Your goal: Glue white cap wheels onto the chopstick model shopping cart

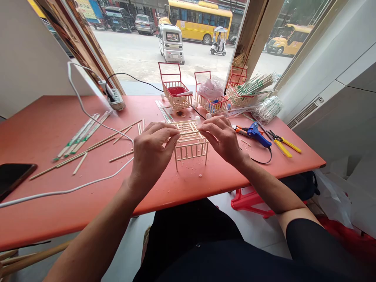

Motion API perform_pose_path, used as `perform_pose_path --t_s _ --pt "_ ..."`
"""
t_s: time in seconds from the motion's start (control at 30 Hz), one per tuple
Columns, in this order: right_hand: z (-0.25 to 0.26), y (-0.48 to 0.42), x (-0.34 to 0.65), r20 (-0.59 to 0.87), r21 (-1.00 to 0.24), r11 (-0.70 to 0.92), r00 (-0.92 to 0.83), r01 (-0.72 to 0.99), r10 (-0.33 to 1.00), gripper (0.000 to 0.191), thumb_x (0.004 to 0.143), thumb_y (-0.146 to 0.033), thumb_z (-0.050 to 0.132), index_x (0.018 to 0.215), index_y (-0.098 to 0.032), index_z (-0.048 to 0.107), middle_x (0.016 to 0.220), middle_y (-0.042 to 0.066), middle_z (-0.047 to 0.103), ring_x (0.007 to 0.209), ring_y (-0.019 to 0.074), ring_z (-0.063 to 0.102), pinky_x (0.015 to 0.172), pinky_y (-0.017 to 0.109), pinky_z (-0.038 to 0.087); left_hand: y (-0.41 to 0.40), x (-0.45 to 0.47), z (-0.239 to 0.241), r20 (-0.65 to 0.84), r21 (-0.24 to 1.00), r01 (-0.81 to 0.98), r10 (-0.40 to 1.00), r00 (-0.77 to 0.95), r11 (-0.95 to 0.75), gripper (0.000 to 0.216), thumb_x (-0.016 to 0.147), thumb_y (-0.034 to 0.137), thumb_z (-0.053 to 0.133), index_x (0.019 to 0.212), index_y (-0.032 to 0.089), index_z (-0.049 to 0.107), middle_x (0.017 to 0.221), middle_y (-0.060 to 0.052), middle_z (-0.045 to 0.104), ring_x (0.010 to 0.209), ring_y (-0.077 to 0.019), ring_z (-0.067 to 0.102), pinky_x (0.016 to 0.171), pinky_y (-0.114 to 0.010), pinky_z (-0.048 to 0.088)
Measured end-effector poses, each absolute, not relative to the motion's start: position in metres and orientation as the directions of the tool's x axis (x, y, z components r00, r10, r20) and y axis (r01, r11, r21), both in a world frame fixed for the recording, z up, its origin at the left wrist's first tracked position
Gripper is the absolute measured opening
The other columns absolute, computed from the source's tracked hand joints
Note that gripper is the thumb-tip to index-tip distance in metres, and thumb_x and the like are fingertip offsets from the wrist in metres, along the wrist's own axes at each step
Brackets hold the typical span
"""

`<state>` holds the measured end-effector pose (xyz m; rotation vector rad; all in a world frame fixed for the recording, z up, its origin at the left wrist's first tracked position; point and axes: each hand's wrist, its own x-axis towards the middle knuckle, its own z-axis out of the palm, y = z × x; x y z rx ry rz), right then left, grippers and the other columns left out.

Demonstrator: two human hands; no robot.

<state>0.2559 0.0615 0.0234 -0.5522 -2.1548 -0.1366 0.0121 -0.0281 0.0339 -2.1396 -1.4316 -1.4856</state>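
A small open basket frame of pale wooden sticks (190, 145) stands on the red table (205, 180) in front of me. My left hand (152, 150) grips its left upper edge with curled fingers. My right hand (223, 137) pinches its right upper rim. Both hands are closed on the frame.
Loose sticks and wrapped chopsticks (82, 137) lie to the left, with a white cable (96, 121) and a dark phone (13, 174). A blue glue gun (257, 134) and yellow pliers (283, 144) lie to the right. Finished red and wood carts (176, 92) stand at the back by the window.
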Motion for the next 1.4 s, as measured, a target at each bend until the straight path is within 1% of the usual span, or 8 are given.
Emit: perform_pose_path --t_s 0.2,0.43,0.63,0.8,1.03,1.2,1.3,1.4 --pt "0.0285 0.0627 0.2555 0.758 -0.118 0.885 -0.535 0.449 0.373 0.017 0.120 -0.032 0.063 0.113 -0.030 0.079 0.117 0.003 0.084 0.116 0.0241 0.071 0.106 0.044 0.054 -0.0268 0.0106 0.0347 0.786 0.363 0.771 0.617 0.049 -0.524 0.015 0.106 0.019 0.074 0.096 0.026 0.083 0.105 -0.004 0.088 0.100 -0.0255 0.084 0.092 -0.040 0.067" --pt "0.0282 0.0606 0.2574 0.773 -0.104 0.902 -0.537 0.420 0.339 0.015 0.119 -0.030 0.065 0.116 -0.029 0.079 0.117 0.004 0.085 0.115 0.0231 0.072 0.105 0.042 0.054 -0.0257 0.0101 0.0339 0.790 0.344 0.774 0.610 0.067 -0.531 0.016 0.106 0.019 0.073 0.096 0.024 0.083 0.105 -0.005 0.089 0.102 -0.0250 0.084 0.093 -0.039 0.066" --pt "0.0246 0.0620 0.2565 0.813 -0.112 0.914 -0.492 0.390 0.310 0.014 0.119 -0.030 0.067 0.115 -0.028 0.080 0.115 0.004 0.085 0.111 0.0220 0.073 0.102 0.040 0.054 -0.0269 0.0114 0.0344 0.820 0.303 0.786 0.568 0.074 -0.539 0.015 0.105 0.015 0.075 0.095 0.022 0.083 0.103 -0.004 0.088 0.099 -0.0228 0.084 0.091 -0.035 0.065" --pt "0.0241 0.0625 0.2562 0.805 -0.126 0.906 -0.492 0.404 0.331 0.014 0.118 -0.030 0.068 0.113 -0.029 0.081 0.113 0.003 0.085 0.111 0.0226 0.073 0.102 0.041 0.053 -0.0278 0.0150 0.0352 0.832 0.286 0.787 0.549 0.078 -0.546 0.015 0.104 0.011 0.077 0.094 0.021 0.082 0.101 -0.004 0.088 0.096 -0.0224 0.083 0.089 -0.034 0.065" --pt "0.0237 0.0614 0.2543 0.845 -0.064 0.922 -0.471 0.383 0.254 0.010 0.117 -0.027 0.069 0.114 -0.029 0.079 0.112 0.002 0.085 0.107 0.0205 0.074 0.098 0.038 0.054 -0.0289 0.0154 0.0361 0.842 0.275 0.787 0.533 0.080 -0.553 0.015 0.103 0.009 0.077 0.094 0.020 0.082 0.100 -0.003 0.088 0.095 -0.0225 0.083 0.089 -0.034 0.066" --pt "0.0235 0.0607 0.2518 0.864 -0.043 0.927 -0.453 0.372 0.221 0.007 0.116 -0.024 0.072 0.113 -0.028 0.077 0.109 0.001 0.084 0.104 0.0199 0.073 0.097 0.037 0.054 -0.0288 0.0147 0.0358 0.844 0.273 0.781 0.529 0.085 -0.561 0.016 0.103 0.008 0.077 0.094 0.021 0.081 0.099 -0.003 0.088 0.096 -0.0216 0.083 0.089 -0.033 0.066" --pt "0.0228 0.0599 0.2519 0.865 -0.046 0.926 -0.449 0.376 0.226 0.007 0.116 -0.024 0.071 0.114 -0.028 0.077 0.109 0.001 0.084 0.104 0.0201 0.072 0.098 0.037 0.054 -0.0288 0.0148 0.0355 0.844 0.273 0.780 0.529 0.086 -0.563 0.015 0.103 0.009 0.077 0.094 0.021 0.081 0.100 -0.003 0.088 0.095 -0.0214 0.083 0.089 -0.033 0.066" --pt "0.0221 0.0589 0.2526 0.853 -0.071 0.917 -0.453 0.392 0.260 0.009 0.116 -0.025 0.071 0.113 -0.029 0.078 0.110 0.001 0.085 0.104 0.0206 0.073 0.098 0.039 0.053 -0.0291 0.0143 0.0355 0.843 0.278 0.781 0.532 0.081 -0.559 0.016 0.104 0.010 0.077 0.094 0.021 0.081 0.099 -0.003 0.088 0.096 -0.0216 0.083 0.089 -0.034 0.066"
